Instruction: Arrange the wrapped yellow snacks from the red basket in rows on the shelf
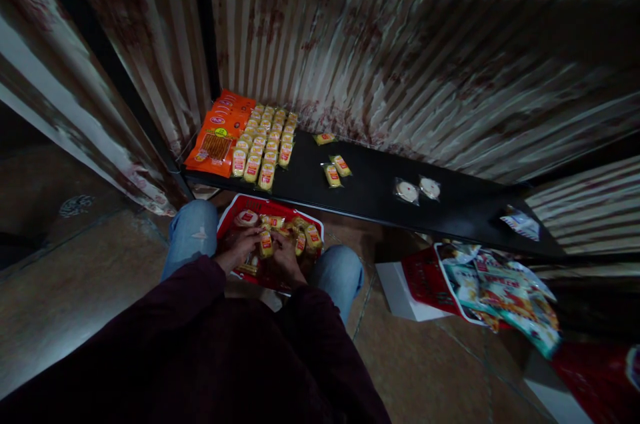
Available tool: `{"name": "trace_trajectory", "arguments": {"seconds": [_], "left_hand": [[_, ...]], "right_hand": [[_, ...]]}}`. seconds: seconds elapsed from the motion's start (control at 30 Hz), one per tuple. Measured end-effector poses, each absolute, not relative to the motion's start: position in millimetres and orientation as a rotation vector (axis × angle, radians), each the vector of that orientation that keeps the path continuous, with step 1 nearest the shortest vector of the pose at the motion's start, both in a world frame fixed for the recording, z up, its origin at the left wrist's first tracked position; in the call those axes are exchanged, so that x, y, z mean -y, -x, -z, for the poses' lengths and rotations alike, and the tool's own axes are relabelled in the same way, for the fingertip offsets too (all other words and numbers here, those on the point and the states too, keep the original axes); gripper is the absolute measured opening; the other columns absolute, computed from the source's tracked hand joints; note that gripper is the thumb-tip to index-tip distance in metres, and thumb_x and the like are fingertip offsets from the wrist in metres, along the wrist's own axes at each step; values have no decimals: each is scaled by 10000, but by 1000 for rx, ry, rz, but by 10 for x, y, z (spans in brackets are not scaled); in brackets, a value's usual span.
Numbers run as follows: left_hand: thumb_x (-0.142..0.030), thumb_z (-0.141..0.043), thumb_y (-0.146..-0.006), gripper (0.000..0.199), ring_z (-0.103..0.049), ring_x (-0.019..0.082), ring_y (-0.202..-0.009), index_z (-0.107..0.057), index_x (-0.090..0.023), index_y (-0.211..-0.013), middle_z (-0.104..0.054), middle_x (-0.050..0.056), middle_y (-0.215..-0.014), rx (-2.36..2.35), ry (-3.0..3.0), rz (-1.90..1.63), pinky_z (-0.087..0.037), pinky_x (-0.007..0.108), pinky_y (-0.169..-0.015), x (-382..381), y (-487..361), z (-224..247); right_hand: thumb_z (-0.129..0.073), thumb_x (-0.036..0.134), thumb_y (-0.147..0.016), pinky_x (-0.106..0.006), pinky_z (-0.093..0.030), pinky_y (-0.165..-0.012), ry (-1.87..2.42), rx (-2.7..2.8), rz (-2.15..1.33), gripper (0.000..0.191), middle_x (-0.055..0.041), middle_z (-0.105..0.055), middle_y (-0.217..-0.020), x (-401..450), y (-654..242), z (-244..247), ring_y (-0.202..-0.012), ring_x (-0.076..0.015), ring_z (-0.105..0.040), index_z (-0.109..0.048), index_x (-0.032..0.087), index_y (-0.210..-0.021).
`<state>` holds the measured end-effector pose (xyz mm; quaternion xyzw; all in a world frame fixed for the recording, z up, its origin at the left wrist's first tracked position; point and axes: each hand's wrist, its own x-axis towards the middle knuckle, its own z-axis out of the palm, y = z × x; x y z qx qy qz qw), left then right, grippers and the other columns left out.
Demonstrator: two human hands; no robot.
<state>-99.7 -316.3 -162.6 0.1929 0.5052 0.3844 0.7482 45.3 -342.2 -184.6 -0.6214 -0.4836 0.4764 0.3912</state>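
Note:
Between my knees stands a red basket [228, 212] with a white rim, holding wrapped snack cakes in yellow packets. My left hand [244, 244] reaches in from the left, fingers closed at the edge of one upright wrapped snack cake [266, 245]. On that packet's other side is my right hand [286, 256], with curled fingers against its right edge; the fingertips are dim and partly hidden. A round wrapped cake [247, 217] lies at the basket's far left. More yellow packets [313, 236] fill its right side.
Past the basket runs a low black shelf [370, 192]. It bears an orange snack bag [217, 134], rows of yellow packets [260, 144], loose packets [332, 175], white round packets [407, 191] and a silvery packet [521, 222]. At right, another red basket [425, 283] overflows with bags.

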Motion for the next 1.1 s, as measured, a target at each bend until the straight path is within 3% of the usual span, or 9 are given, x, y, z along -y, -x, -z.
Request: {"name": "trace_trajectory", "arguments": {"seconds": [0.2, 0.4, 0.63, 0.97, 1.1], "left_hand": [[-27, -641, -617, 351, -618, 140, -793, -626, -166, -939, -661, 57, -935, -1060, -309, -938, -486, 261, -710, 3122, 996, 1558], [6, -631, -608, 446, -610, 139, -860, -626, -202, -1003, -612, 54, -1114, -948, -337, -933, -491, 266, -754, 3111, 1004, 1490], [-39, -659, -646, 409, -631, 160, -856, -602, -186, -1023, -627, 64, -1047, -904, -335, -923, -496, 330, -810, 3117, 1009, 1581], [-44, -703, -623, 225, -626, 121, -782, -610, -160, -791, -662, 24, -810, -1008, -204, -982, -471, 253, -770, 3059, 998, 1592], [-92, -737, -618, 255, -629, 131, -782, -611, -167, -826, -669, 26, -806, -1035, -230, -964, -479, 254, -744, 3085, 1006, 1584]], "right_hand": [[-583, 424, -738, -388, -436, -939, 1564, 955, -1233, 358, -51, -665, -1089, 3392, -437, 1746, -1032, -225, -586, -667, 224, -1023], [-658, 412, -656, -357, -473, -865, 1533, 810, -1235, 369, -72, -658, -1054, 3372, -438, 1753, -939, -209, -604, -661, 201, -959], [-645, 448, -659, -326, -502, -779, 1519, 640, -1231, 370, -66, -653, -994, 3354, -466, 1741, -880, -192, -621, -636, 202, -935], [-649, 393, -665, -303, -487, -701, 1476, 843, -1256, 259, -27, -678, -867, 3384, -419, 1735, -805, -184, -610, -652, 216, -854], [-640, 388, -671, -295, -472, -703, 1488, 877, -1224, 249, -17, -664, -835, 3385, -396, 1732, -772, -173, -594, -630, 205, -839]]}}
